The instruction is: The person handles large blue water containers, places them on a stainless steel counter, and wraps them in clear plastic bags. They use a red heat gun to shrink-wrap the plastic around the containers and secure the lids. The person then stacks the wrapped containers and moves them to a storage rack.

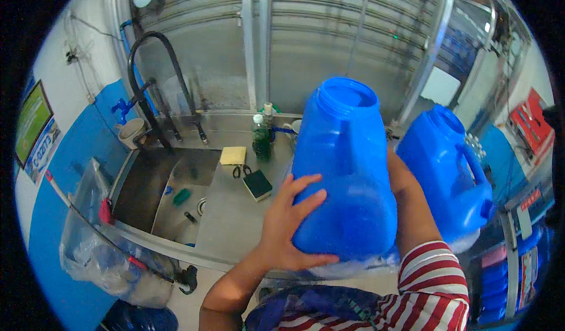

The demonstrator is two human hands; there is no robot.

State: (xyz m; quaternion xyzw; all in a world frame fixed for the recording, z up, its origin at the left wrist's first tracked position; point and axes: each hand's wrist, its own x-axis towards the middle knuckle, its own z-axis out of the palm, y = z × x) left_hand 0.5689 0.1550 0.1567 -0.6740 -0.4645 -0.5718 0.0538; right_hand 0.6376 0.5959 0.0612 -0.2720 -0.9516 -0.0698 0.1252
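A large blue plastic jug with an uncapped threaded mouth stands upright, slightly tilted, right in front of me. My left hand lies spread against its lower left side, the thumb along the base. My right forearm reaches behind the jug's right side, where the jug hides my right hand. A second blue jug with a handle, also uncapped, is just to the right. Left of the jugs, a green-black scouring sponge, a yellow sponge and a bottle of green liquid rest on the steel counter.
A steel sink with a green scrubber lies to the left, under a black gooseneck faucet. A clear plastic bag and a pole are beside it. Glass panels rise behind the counter.
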